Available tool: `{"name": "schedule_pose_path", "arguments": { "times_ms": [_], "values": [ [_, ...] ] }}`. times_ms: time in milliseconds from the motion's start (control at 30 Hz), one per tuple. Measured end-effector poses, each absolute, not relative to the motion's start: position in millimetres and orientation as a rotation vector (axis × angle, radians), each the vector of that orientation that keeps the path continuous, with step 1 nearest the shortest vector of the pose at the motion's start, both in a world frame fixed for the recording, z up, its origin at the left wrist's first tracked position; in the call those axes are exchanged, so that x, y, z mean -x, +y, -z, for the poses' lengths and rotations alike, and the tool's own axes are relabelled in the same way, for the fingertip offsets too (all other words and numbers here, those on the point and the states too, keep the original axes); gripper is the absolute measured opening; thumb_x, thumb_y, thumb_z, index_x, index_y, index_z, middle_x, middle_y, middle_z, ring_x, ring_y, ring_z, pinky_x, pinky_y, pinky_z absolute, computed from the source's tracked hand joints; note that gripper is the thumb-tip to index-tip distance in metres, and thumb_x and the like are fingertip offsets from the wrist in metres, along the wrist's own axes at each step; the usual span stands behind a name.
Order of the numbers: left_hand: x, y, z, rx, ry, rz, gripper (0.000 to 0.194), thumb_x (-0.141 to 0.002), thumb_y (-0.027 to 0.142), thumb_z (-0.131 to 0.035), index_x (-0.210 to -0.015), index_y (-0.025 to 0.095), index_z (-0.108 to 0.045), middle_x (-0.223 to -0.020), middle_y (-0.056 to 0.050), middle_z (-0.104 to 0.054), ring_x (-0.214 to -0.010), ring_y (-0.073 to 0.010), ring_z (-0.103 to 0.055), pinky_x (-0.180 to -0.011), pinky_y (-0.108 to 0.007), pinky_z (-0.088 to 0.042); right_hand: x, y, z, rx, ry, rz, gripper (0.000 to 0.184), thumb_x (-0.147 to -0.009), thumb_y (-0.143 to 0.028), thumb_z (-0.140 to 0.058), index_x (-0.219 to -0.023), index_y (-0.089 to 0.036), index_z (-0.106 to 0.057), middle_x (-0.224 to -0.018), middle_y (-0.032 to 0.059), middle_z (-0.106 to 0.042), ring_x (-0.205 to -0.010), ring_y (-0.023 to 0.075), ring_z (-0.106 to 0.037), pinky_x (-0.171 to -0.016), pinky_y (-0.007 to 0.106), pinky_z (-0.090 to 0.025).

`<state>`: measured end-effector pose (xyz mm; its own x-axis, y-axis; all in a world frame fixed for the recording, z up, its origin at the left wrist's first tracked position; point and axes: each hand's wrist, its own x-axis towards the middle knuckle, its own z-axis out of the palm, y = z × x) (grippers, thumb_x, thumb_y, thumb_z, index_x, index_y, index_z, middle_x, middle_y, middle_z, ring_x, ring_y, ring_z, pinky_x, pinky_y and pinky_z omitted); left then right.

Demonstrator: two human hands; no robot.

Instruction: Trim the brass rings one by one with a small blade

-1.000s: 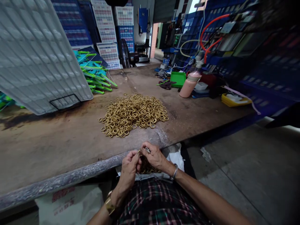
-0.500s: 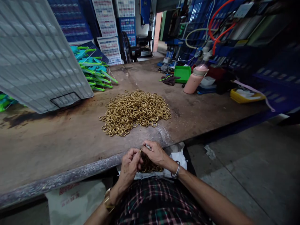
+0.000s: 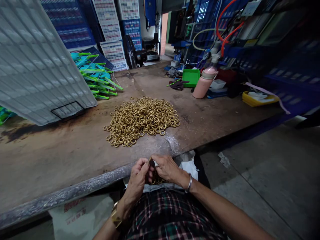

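At the table's front edge, over my lap, my left hand [image 3: 140,173] has its fingertips pinched around a small brass-coloured ring [image 3: 150,160], only a sliver of which shows. Meeting it from the right, my right hand [image 3: 168,168] is closed on a small pale metal tool [image 3: 156,164], mostly hidden by the fingers; its kind cannot be made out. More rings [image 3: 158,180] lie below both hands in a white bag or cloth [image 3: 189,166] on my lap. Beyond the hands, a large heap of brass-coloured rings [image 3: 143,120] is spread on the brown table [image 3: 82,146].
A translucent crate [image 3: 47,63] stands at left beside green and blue plastic pieces [image 3: 100,78]. Toward the back right are a green tray [image 3: 191,78], a pink bottle [image 3: 203,85] and a yellow tray [image 3: 258,100]. A white sack [image 3: 82,216] sits below the table.
My right hand has turned and its fingers have shifted at the left fingertips; the pale tool has dropped lower between the hands. The whole view has shifted slightly.
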<state>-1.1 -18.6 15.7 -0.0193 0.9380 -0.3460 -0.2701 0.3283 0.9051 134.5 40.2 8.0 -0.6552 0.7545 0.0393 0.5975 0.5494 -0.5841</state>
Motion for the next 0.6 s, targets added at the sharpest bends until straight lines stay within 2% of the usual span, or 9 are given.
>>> {"name": "schedule_pose_path", "arguments": {
  "times_ms": [333,467,600],
  "values": [
    [3,-19,-12,-0.763,1.268,-1.105,0.032,-0.076,0.049,-0.053,-0.074,0.018,-0.048,-0.06,0.004,-0.053,-0.045,-0.0066,-0.044,-0.043,-0.019,-0.038,-127,35,-11,1.193,-2.641,-0.737,0.021,-0.076,-0.012,-0.042,-0.093,-0.016,-0.054,-0.082,0.005,-0.063,-0.069,0.015,-0.055,-0.059,0.024,-0.029],
    [0,-25,-26,-0.833,1.256,-1.095,0.032,-0.076,0.047,-0.054,-0.068,0.018,-0.048,-0.057,0.004,-0.05,-0.045,-0.007,-0.044,-0.044,-0.02,-0.039,-128,44,-14,1.332,-2.65,-0.657,0.024,-0.076,-0.011,-0.04,-0.097,-0.015,-0.052,-0.082,0.0074,-0.064,-0.07,0.0168,-0.057,-0.06,0.025,-0.03],
    [-4,-32,-34,-0.84,1.061,-1.046,0.028,-0.078,0.043,-0.055,-0.069,0.016,-0.053,-0.063,0.001,-0.055,-0.048,-0.0081,-0.049,-0.049,-0.022,-0.043,-136,72,-13,1.579,-2.547,-0.477,0.026,-0.076,-0.01,-0.039,-0.097,-0.014,-0.053,-0.083,0.0092,-0.065,-0.073,0.0191,-0.059,-0.061,0.026,-0.031]
  ]
}}
